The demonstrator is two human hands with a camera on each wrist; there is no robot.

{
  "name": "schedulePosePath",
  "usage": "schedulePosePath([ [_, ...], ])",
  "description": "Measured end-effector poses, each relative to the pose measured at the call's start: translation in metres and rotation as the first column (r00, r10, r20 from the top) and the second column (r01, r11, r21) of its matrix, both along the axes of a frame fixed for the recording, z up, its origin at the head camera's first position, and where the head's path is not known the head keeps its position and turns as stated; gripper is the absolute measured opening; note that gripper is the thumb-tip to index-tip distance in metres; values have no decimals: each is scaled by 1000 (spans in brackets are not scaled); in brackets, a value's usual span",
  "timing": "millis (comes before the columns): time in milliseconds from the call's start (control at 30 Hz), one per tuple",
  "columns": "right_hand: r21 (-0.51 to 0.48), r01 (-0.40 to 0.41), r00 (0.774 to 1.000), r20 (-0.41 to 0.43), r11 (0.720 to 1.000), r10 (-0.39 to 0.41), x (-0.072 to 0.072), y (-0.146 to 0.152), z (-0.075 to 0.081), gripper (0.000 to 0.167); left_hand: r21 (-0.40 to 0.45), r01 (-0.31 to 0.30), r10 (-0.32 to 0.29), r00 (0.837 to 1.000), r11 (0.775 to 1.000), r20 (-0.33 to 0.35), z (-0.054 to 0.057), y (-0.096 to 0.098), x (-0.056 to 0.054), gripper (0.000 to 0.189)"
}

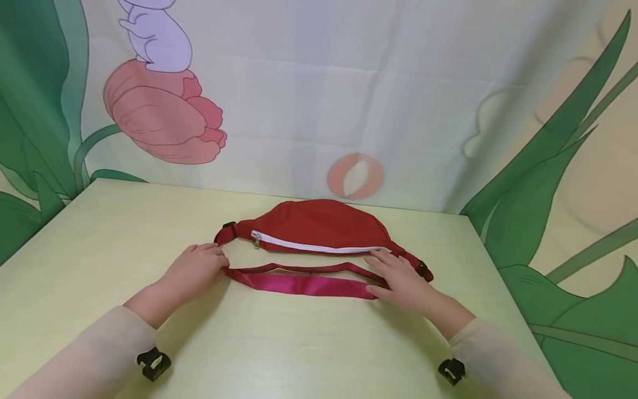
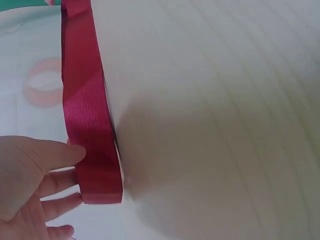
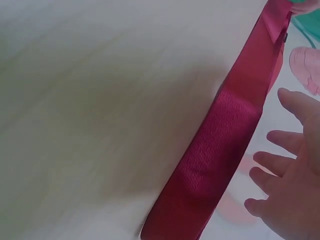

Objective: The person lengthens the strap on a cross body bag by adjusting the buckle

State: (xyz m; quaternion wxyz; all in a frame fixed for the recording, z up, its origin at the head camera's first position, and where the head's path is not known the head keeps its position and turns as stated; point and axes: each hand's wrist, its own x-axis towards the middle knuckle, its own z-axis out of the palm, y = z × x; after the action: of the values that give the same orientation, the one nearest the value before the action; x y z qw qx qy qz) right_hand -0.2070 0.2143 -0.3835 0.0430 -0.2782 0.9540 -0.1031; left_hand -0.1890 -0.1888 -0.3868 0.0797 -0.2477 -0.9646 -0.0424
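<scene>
While a red waist bag (image 1: 324, 224) is lying along the far edge of the table (image 1: 284, 343), nearer the far right corner than the far left one, its strap (image 1: 309, 284) is looping out toward the near edge. A white zip (image 1: 319, 249) is running across the bag's front, and a metal pull (image 1: 256, 239) is hanging at its left end. One black buckle (image 1: 229, 226) is sitting by the bag's left end, another black buckle (image 1: 422, 269) by its right end, toward the table's right edge.

The left hand (image 1: 194, 271) is pinching the left bend of the strap: its thumb (image 2: 77, 154) is pressing on the outer face, and the other fingers are lying behind the band. The right hand (image 1: 406, 280) is reaching over the strap's right end, its fingers (image 3: 275, 164) spreading apart beside the band; whether they are touching it, I cannot tell. Between the hands the strap is running in two bands, the nearer one turning its broad, shiny face toward the near edge.

Beyond the far edge a cloth backdrop (image 1: 299, 111) is hanging, showing a printed pink flower (image 1: 159, 113). Beige sleeves (image 1: 99, 343) are covering both forearms.
</scene>
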Motion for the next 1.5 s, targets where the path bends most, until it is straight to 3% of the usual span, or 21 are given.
schedulePosePath([
  [233, 38, -2, 997, 72, 999, 0, -1, -13, -7, 68, 52, 81, -78, 995, 995, -56, -2, 3, -2, 9],
  [333, 48, 1, 997, 73, 999, -5, -3, -16, -8, 73, 78, 76, -72, 996, 994, -53, 0, 7, -3, 8],
  [500, 94, 16, 996, 85, 995, -24, -7, -19, -8, 78, 182, 36, -38, 999, 983, 9, 5, 10, -6, 6],
  [567, 132, 15, 996, 91, 991, -27, -8, -18, -10, 66, 234, 9, -18, 999, 972, 37, 5, 11, -7, 7],
  [667, 156, 8, 994, 109, 988, -25, -9, -17, -11, 30, 277, -23, 9, 999, 961, 53, 6, 11, -10, 8],
  [733, 157, 11, 993, 118, 987, -30, -10, -15, -11, 15, 280, -37, 24, 998, 959, 52, 7, 10, -11, 8],
  [900, 146, 70, 991, 105, 987, -86, -13, -6, -6, 13, 276, -29, 18, 999, 961, 43, 8, 4, -13, 13],
  [1000, 144, 97, 990, 85, 985, -110, -16, 0, 0, 12, 282, -16, -16, 994, 959, 112, 8, -1, -13, 19],
  [1133, 147, 115, 991, 47, 982, -123, -22, 9, 2, 10, 246, 20, -77, 972, 969, 223, 7, -10, -12, 19],
  [1200, 163, 140, 989, 32, 977, -147, -25, 15, 0, 9, 191, 72, -114, 970, 979, 216, 6, -13, -12, 22],
  [1333, 214, 176, 982, 29, 961, -186, -30, 21, -5, 11, 105, 151, -165, 976, 983, 140, 5, -16, -9, 25],
  [1433, 245, 175, 982, 20, 954, -185, -33, 23, -8, 11, 116, 154, -168, 979, 981, 119, 5, -18, -7, 22],
  [1500, 250, 182, 981, 21, 951, -193, -34, 22, -9, 13, 150, 142, -165, 975, 978, 150, 4, -17, -6, 20],
])
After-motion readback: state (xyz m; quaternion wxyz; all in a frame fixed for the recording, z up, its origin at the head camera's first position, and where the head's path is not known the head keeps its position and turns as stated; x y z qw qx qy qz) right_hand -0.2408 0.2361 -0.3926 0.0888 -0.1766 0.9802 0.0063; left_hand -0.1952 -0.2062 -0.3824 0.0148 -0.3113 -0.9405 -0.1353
